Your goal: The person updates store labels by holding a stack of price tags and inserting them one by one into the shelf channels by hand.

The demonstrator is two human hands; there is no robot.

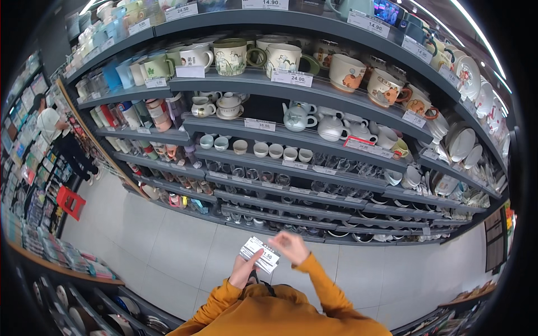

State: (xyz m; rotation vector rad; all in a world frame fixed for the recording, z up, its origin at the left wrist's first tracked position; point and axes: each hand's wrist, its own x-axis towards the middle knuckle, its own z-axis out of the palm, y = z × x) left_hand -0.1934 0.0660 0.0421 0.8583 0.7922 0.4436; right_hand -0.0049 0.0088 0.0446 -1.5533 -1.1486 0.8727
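Observation:
My left hand (pixel 243 269) holds a small stack of white price cards (pixel 259 253) low in front of my body, its thumb pressed across the top card. The cards bear print and are slightly fanned. Just to the right of the stack, my right hand (pixel 293 248) is raised with its fingers curled. Motion blurs the fingertips, so whether they pinch anything is unclear; they look apart from the cards. Ahead stands a grey shelf unit (pixel 248 84) with price labels along its edges. Its upper levels carry a floral mug (pixel 230 59), a light-blue teapot (pixel 299 117) and small bowls (pixel 260 150).
White plates (pixel 461 145) stand at the shelf's right end. A person (pixel 52 126) is at another rack on the left, near a red plastic stool (pixel 71 203). Pans (pixel 80 318) sit on a rack at lower left. Pale floor tiles (pixel 168 252) run between the shelves.

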